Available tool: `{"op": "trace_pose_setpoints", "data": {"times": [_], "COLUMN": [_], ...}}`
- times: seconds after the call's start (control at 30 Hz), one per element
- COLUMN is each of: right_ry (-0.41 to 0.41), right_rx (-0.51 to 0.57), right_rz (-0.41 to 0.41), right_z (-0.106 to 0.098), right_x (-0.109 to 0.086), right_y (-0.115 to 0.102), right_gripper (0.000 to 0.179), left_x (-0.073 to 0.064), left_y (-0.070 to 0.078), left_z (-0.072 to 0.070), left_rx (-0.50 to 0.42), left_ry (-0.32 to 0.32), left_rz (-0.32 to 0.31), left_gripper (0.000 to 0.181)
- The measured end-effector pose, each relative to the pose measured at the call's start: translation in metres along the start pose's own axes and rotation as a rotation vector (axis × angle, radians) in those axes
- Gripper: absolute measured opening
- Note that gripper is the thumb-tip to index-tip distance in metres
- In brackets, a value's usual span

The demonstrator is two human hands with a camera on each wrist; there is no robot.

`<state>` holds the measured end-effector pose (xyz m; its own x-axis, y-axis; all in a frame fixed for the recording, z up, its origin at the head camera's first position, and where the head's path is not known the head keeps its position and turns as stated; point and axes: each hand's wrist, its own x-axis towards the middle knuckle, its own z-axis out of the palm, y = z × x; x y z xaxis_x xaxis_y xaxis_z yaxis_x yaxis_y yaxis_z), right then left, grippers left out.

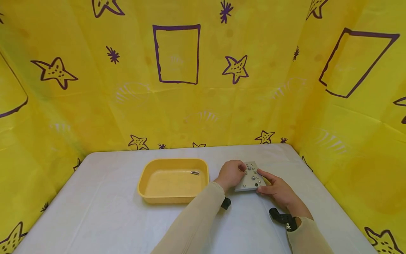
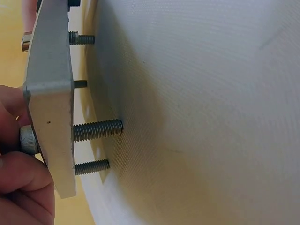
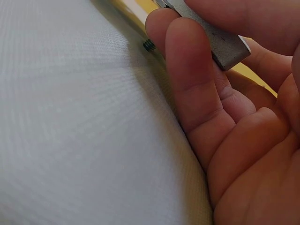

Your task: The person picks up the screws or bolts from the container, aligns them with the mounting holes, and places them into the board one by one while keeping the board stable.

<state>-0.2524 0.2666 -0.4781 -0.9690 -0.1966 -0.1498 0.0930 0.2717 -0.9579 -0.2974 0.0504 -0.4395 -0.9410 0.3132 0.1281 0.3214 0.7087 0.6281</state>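
A grey metal plate (image 1: 248, 182) with several bolts set in it is on the right side of the table. My left hand (image 1: 231, 173) reaches over the plate's left side. In the left wrist view its thumb and finger pinch the knurled head of a bolt (image 2: 29, 139), whose threaded shank sticks out of the plate's underside. Other threaded shanks (image 2: 92, 167) stick out beside it. My right hand (image 1: 280, 193) grips the plate's right edge between fingers and thumb. In the right wrist view, fingertips (image 3: 188, 44) lie under the plate's corner (image 3: 229, 49).
Left of the plate stands a yellow plastic tray (image 1: 158, 198). Small silver metal pieces (image 1: 195, 173) lie inside it, near its right wall. A white cloth covers the table (image 1: 108, 211). Yellow patterned curtains (image 1: 203, 123) enclose its back and sides.
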Motion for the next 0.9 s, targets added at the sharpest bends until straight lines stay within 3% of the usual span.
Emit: {"op": "trace_pose_setpoints", "data": {"times": [0.17, 0.27, 0.47, 0.57, 0.73, 0.9], "right_ry": [-0.010, -0.004, 0.010, 0.014, 0.006, 0.017], "right_rx": [-0.013, -0.024, -0.035, -0.028, -0.064, -0.097], "right_rz": [-0.012, -0.006, 0.013, 0.021, 0.009, 0.017], "right_z": [0.000, 0.001, 0.001, 0.001, 0.000, -0.001], "right_x": [0.001, 0.002, 0.002, 0.000, 0.000, 0.002], "right_y": [0.001, 0.002, 0.002, 0.000, -0.003, 0.000], "right_gripper": [0.085, 0.085, 0.088, 0.089, 0.088, 0.088], "left_x": [-0.001, -0.004, -0.030, -0.050, -0.075, -0.085], "left_y": [-0.002, -0.001, 0.009, 0.010, -0.004, -0.035], "left_z": [0.000, -0.002, -0.015, -0.030, -0.066, -0.095], "left_rx": [-0.025, -0.087, -0.423, -0.506, -0.447, -0.381], "left_ry": [-0.005, 0.004, 0.029, 0.050, 0.083, 0.073], "left_rz": [-0.027, -0.061, -0.167, -0.143, -0.088, -0.176], "left_gripper": [0.007, 0.009, 0.028, 0.039, 0.050, 0.056]}}
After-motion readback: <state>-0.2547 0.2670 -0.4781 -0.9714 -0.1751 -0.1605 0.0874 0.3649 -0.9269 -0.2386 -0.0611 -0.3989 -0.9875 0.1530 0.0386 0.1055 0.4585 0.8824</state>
